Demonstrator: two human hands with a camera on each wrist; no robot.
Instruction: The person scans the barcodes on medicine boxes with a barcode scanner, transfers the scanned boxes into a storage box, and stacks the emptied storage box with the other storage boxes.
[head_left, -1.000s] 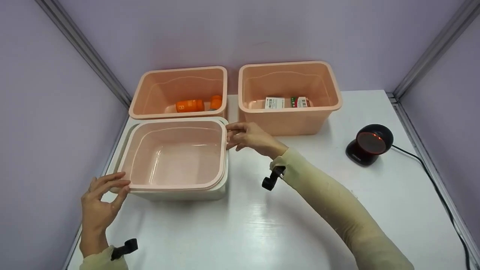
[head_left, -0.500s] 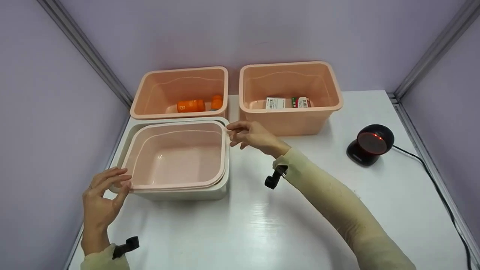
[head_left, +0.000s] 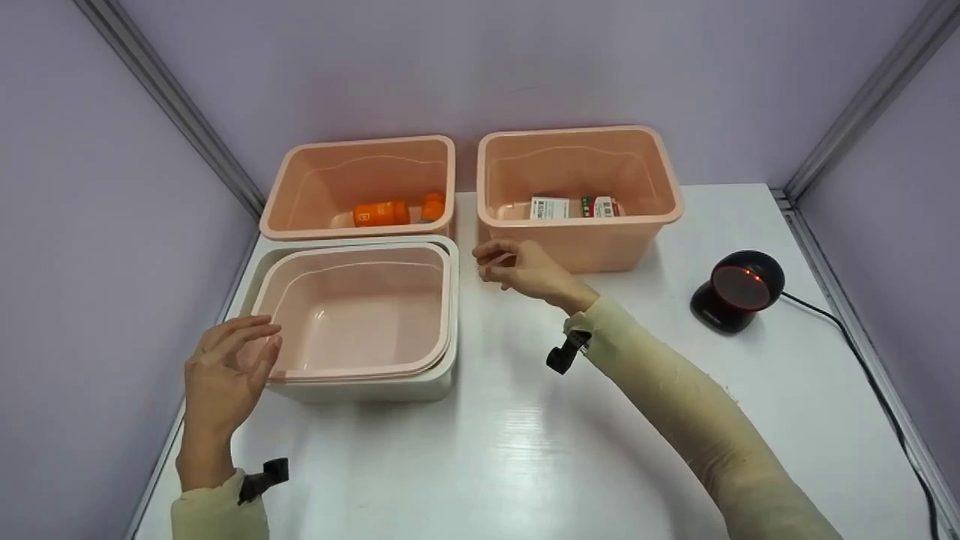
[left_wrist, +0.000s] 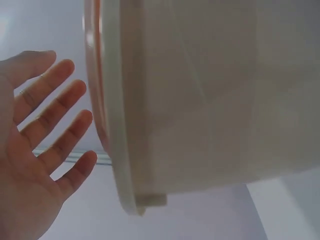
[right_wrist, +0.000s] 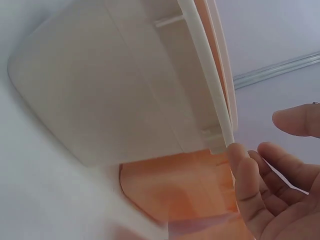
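Observation:
A light pink bin sits nested inside a white bin at the left of the table; a stack of pink rims shows at its front right corner. My left hand hovers by the pink bin's front left corner, its fingers spread and relaxed with nothing between them. In the left wrist view those fingers stand just apart from the rims. To the right of the bins, my right hand is held loosely in the air, away from the rim and holding nothing.
Behind stand two orange-pink bins. The left bin holds orange bottles; the right bin contains small boxes. A black scanner with a red light and a cable stands on the white table.
My right hand has let go of the rim and moved right. My left hand has come off the front left corner, shifting slightly up and right. The pink bin sits lower right inside the white one.

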